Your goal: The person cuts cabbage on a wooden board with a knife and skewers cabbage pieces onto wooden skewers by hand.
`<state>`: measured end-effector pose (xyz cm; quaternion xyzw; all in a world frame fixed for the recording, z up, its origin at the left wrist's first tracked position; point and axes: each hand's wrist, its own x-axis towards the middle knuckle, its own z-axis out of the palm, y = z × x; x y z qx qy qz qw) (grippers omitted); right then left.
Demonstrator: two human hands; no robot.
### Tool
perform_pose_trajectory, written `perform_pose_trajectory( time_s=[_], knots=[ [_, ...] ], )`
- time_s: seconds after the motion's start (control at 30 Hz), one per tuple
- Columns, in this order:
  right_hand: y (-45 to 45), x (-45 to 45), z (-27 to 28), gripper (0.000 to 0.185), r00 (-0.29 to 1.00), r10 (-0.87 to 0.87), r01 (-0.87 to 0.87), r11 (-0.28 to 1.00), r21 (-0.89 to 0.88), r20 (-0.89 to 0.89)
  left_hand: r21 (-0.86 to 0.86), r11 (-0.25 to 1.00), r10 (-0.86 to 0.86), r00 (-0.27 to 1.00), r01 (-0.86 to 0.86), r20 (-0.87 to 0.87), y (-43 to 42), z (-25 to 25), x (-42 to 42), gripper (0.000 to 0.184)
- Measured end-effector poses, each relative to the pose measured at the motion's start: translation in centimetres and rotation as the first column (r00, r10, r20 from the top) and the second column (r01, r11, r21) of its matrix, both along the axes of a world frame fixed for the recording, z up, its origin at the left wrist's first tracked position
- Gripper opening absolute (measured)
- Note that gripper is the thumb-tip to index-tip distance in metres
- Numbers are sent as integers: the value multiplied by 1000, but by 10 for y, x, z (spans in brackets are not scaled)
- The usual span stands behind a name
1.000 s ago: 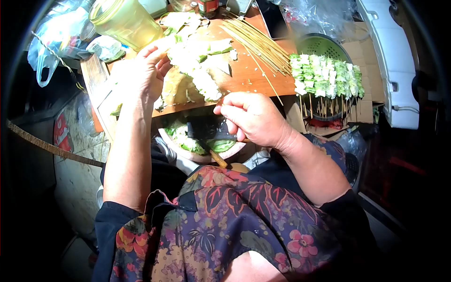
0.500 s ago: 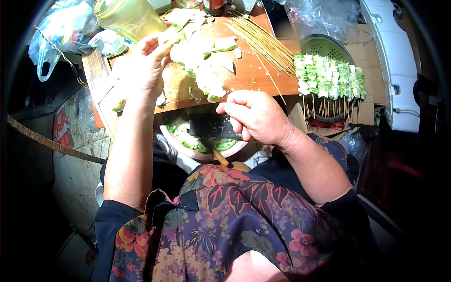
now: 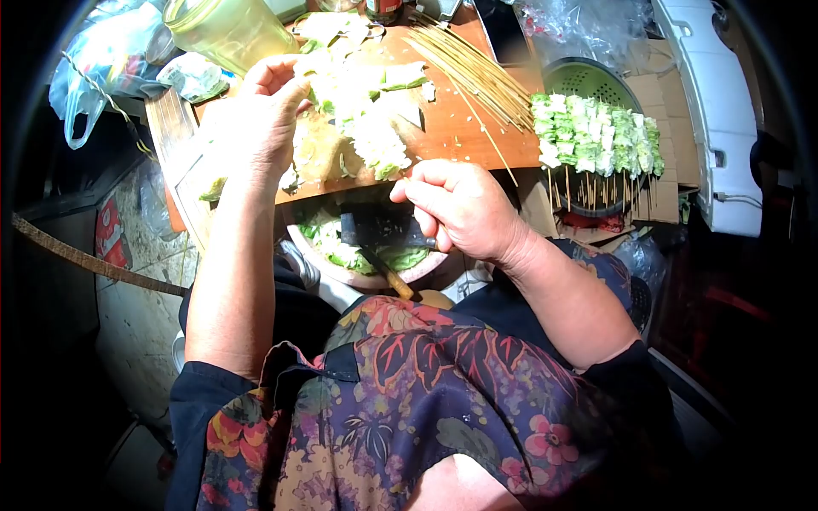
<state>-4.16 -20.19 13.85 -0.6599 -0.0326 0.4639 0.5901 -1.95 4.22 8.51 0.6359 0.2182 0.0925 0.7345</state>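
Observation:
My left hand (image 3: 271, 111) is closed at the far left of the board, thumb and fingers pinching the edge of a pale green lettuce leaf (image 3: 315, 72). Strong glare washes out its fingertips. My right hand (image 3: 456, 204) is closed in a pinch at the board's near edge. A thin bamboo skewer seems to be in its fingertips, mostly hidden. Lettuce pieces (image 3: 375, 149) stretch diagonally between the hands. Below the right hand, a dark-bladed cleaver (image 3: 383, 228) with a wooden handle rests across a bowl (image 3: 341, 274) of cut lettuce.
A bundle of bamboo skewers (image 3: 477, 72) lies on the wooden board (image 3: 456, 140). To the right, several loaded lettuce skewers (image 3: 596, 136) rest on a green colander (image 3: 588, 78). A yellowish plastic jug (image 3: 230, 34) and a plastic bag (image 3: 102, 77) stand at the back left.
Both hands keep nearly the same place and pinch. The whole view has shifted very slightly; the cleaver and bowl stay put.

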Motion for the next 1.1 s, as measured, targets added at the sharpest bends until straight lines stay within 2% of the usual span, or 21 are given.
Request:
perform_pose_trajectory(
  time_s=[0.1, 0.27, 0.47, 0.57, 0.6, 0.67, 0.8, 0.87, 0.9, 1.03, 1.1],
  knots=[
    [-1, -1, -1, 23, 1000, 2, -2, 1000, 2, 2, 52, 997, -62, 997, 59, 46, 8, -3, -1, 22],
    [-1, -4, -2, 24, 1000, -16, 16, 1000, 12, -1, -69, 990, -113, 987, 122, 115, 11, 0, -2, 17],
    [0, -9, -1, 22, 999, -38, 38, 999, 0, 3, -35, 993, -111, 988, 115, 105, 4, 2, -4, 13],
    [0, -13, -7, 21, 997, -72, 74, 996, 55, -34, -71, 991, -111, 990, 117, 91, -3, -1, -5, 9],
    [0, -15, -10, 21, 996, -87, 86, 993, 80, 8, -71, 990, -113, 990, 119, 90, -8, 1, -5, 9],
    [1, -16, -12, 21, 993, -102, 97, 990, 106, 50, -63, 998, -17, 995, 23, 95, -18, 5, -4, 4],
    [5, -13, -10, 20, 993, -113, 108, 990, 91, 45, -105, 994, 41, 997, -34, 64, -26, 5, 0, 8],
    [10, -11, -11, 20, 993, -109, 106, 992, 64, 45, -143, 956, 251, 966, -257, -61, -34, 8, 3, 15],
    [13, -10, -12, 20, 992, -111, 109, 993, 47, 56, -142, 956, 250, 966, -256, -62, -37, 7, 4, 15],
    [21, -17, -18, 21, 987, -112, 106, 993, 57, 115, -14, 949, 314, 949, -314, -1, -47, 0, 9, 18],
    [27, -22, -27, 21, 975, -149, 137, 987, 78, 166, -154, 927, 361, 923, -341, 133, -49, -13, 13, 18]
  ],
)
